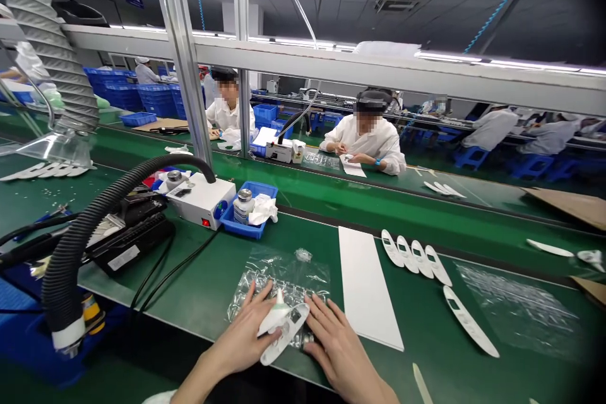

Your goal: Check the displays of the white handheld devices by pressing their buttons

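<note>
My left hand (246,334) holds a white plastic device body (283,326), long and curved with a small window, over a clear bubble-wrap sheet (279,278) near the table's front edge. My right hand (338,344) rests flat on the sheet right beside the part, its fingertips touching the part's end. A white strip of paper (367,293) lies just to the right of my hands. Beyond it, several white shell pieces (415,255) lie in a row, with one more (468,320) apart from them.
A black corrugated hose (89,227) arches at the left over a black unit (132,233). A white box (199,199) and blue tray with a jar (249,208) stand behind. Another bubble-wrap sheet (521,309) lies right. Other workers (367,136) sit across the green belt.
</note>
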Demonstrator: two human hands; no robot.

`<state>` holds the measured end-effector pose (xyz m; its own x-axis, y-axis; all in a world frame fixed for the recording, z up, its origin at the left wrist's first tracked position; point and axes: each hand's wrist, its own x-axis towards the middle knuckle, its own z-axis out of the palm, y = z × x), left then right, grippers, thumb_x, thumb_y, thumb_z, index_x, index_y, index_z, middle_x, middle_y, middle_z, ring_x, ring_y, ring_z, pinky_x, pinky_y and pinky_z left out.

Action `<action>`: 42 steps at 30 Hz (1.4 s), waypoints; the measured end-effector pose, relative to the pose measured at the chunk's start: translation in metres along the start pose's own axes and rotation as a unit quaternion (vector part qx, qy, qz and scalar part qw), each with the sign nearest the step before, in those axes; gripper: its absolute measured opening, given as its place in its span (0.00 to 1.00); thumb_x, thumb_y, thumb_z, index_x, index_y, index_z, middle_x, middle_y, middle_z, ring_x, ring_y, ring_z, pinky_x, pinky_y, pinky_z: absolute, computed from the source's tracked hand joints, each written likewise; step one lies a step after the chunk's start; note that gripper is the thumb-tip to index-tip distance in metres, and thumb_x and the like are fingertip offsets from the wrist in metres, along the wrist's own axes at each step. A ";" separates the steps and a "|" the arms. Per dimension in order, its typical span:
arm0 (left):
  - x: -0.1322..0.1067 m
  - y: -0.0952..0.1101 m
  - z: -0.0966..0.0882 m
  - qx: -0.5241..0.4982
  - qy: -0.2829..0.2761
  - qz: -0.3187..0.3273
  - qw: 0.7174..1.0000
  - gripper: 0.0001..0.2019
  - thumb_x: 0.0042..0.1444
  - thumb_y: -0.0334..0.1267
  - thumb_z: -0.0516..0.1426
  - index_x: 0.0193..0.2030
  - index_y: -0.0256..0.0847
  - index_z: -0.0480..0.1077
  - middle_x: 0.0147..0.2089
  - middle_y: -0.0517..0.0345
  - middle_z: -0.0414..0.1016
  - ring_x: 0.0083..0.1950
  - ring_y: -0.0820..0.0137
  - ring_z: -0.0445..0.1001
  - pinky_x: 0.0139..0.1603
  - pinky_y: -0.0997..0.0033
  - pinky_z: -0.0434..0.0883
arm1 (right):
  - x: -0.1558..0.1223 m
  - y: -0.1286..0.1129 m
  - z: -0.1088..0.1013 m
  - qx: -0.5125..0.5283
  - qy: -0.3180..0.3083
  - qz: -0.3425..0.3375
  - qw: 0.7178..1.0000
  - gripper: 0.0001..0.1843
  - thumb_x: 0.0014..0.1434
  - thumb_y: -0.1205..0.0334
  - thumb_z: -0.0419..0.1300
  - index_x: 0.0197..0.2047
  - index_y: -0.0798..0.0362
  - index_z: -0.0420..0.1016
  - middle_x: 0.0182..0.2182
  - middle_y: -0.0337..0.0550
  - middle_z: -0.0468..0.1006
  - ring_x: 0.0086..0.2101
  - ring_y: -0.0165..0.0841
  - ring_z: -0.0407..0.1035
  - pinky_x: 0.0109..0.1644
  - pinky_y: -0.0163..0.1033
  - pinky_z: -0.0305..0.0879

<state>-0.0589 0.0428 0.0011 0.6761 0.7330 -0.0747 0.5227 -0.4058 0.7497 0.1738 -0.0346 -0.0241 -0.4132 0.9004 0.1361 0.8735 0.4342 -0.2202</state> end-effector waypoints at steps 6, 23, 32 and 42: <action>-0.008 -0.003 -0.006 0.040 -0.024 0.022 0.999 0.21 0.61 0.42 0.52 0.61 0.50 0.64 0.67 0.54 0.63 0.72 0.61 0.47 0.72 0.49 0.44 | -0.008 -0.007 0.006 -0.012 0.011 0.006 1.000 0.32 0.68 0.60 0.52 0.71 0.45 0.44 0.67 0.38 0.48 0.63 0.46 0.51 0.63 0.52 0.60; -0.030 0.008 -0.008 0.012 -0.064 -0.028 0.998 0.25 0.59 0.43 0.54 0.64 0.58 0.58 0.71 0.59 0.51 0.72 0.51 0.42 0.68 0.39 0.46 | -0.021 -0.009 0.016 -0.004 0.052 -0.061 0.997 0.34 0.65 0.70 0.52 0.71 0.50 0.44 0.65 0.43 0.54 0.61 0.44 0.56 0.61 0.48 0.63; -0.064 -0.007 -0.012 -0.142 0.044 -0.182 0.972 0.24 0.49 0.56 0.59 0.54 0.58 0.71 0.64 0.59 0.67 0.70 0.44 0.51 0.65 0.42 0.55 | -0.043 -0.010 0.014 0.106 0.153 -0.081 0.979 0.15 0.63 0.69 0.55 0.52 0.46 0.71 0.41 0.46 0.81 0.44 0.46 0.74 0.52 0.55 0.68; 0.001 0.048 0.035 -0.474 0.209 -0.253 0.817 0.31 0.36 0.55 0.67 0.44 0.36 0.72 0.47 0.44 0.80 0.50 0.52 0.75 0.50 0.60 0.71 | 0.018 0.039 -0.005 0.141 0.170 0.198 0.955 0.12 0.66 0.64 0.49 0.37 0.51 0.73 0.34 0.45 0.71 0.34 0.39 0.67 0.40 0.46 0.63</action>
<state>-0.0147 0.0054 0.0139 0.1581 0.8790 -0.4498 -0.0916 0.4666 0.8797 0.2018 -0.0015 -0.0257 0.0849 0.9552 0.2836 0.8203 0.0946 -0.5641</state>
